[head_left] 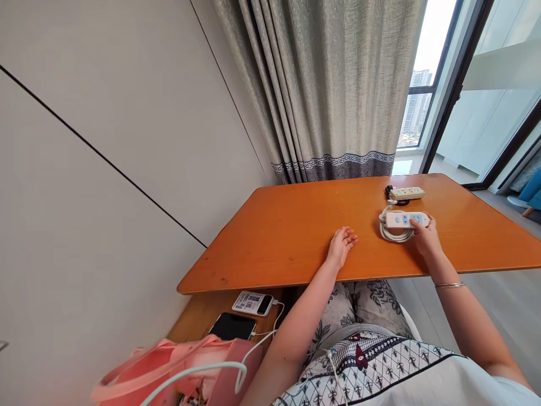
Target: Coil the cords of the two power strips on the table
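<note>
My right hand (426, 235) grips the right end of a white power strip (397, 220) with pale blue socket panels, thumb on top. Its white cord (395, 238) lies coiled under and in front of the strip. Just behind it on the table is a second, cream power strip (408, 193) with a black plug and cord. My left hand (341, 247) rests on its side near the table's front edge, fingers loosely apart and holding nothing, to the left of the coiled cord.
The orange wooden table (296, 225) spans the view. Below its left front edge are a white power bank (252, 303), a black phone (232, 327) and a pink bag (169, 366), with white cables beside my left arm. A grey curtain (338, 84) hangs behind.
</note>
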A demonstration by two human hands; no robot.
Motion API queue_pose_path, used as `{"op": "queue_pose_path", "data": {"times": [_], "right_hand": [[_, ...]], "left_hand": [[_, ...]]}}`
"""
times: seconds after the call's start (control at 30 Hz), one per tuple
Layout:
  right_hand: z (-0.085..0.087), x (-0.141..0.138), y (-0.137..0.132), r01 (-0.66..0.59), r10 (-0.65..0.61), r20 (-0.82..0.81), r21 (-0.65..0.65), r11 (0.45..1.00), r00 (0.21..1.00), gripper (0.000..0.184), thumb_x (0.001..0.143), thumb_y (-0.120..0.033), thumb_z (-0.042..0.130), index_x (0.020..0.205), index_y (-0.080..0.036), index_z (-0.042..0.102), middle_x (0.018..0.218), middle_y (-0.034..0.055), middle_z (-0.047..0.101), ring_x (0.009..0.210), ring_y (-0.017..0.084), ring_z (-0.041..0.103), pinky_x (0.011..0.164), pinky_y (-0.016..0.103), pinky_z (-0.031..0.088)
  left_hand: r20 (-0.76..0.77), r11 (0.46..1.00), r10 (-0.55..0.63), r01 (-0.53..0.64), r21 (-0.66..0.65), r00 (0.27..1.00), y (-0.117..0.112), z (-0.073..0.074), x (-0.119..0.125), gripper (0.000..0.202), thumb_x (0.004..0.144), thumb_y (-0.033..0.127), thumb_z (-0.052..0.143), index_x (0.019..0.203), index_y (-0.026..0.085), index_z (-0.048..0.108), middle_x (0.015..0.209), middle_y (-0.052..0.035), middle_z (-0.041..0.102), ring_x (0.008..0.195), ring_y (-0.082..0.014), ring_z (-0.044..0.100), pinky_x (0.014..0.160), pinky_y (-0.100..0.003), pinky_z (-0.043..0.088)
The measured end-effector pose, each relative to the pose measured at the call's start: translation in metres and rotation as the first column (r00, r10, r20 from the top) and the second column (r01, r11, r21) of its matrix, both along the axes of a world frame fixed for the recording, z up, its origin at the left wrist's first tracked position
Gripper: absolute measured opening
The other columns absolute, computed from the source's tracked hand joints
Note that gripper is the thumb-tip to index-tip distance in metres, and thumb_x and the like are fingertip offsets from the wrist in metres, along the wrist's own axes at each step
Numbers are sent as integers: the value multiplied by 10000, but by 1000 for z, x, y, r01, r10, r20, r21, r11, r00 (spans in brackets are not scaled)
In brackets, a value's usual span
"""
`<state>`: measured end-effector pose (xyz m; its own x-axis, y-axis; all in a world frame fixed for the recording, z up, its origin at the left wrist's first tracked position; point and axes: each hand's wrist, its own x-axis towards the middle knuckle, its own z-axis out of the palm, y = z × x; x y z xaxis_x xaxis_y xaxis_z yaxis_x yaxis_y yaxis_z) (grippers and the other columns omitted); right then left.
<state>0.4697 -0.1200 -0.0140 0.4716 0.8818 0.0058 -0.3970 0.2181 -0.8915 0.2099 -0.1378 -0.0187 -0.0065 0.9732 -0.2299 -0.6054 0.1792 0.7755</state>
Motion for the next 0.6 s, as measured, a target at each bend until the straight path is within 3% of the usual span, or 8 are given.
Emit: {"op": "queue_pose_path", "data": {"times": [0.1,0.17,0.27,0.4,0.6], "right_hand": [[-10,52,8,271,-266,109,-29,962,958,731,538,-309,830,1132,-264,406,1185,66,591,962,188,649,593,244,561],[-20,76,11,391,-376,168,-63,918,911,725,560,-370,824,1123,-269,378,1256,93,566,1051,230,650,679,330,608],[-32,91,12,424,-393,263,-70,903,881,729,574,-436,825,1110,-273,357,1271,101,552,1121,253,638,841,437,610],[-35,89,13,442,-406,397,0,897,823,733,574,-464,837,1096,-237,375,1199,100,582,1141,243,615,1073,479,480],[-30,81,17,424,-330,456,-121,897,827,737,602,-525,819,1122,-230,388,1223,112,598,1119,243,615,1014,446,503]], "left_hand": [[-45,999,-31,33,33,998,-2,0,1,64,906,228,612,942,175,604,947,-64,647,706,-121,629,745,-284,514],[-68,998,-50,53,41,996,-3,0,3,57,877,185,622,932,174,610,933,-57,659,684,-111,622,715,-268,502],[-114,996,-69,75,49,991,-4,0,5,74,847,156,630,917,176,615,926,-47,671,666,-100,615,687,-250,486],[-171,994,-84,95,59,982,-5,1,5,87,827,156,640,905,179,609,921,-44,677,654,-96,609,678,-248,480],[-248,986,-123,146,77,961,-8,3,5,102,817,181,654,904,176,601,902,-38,679,649,-88,597,657,-230,465]]}}
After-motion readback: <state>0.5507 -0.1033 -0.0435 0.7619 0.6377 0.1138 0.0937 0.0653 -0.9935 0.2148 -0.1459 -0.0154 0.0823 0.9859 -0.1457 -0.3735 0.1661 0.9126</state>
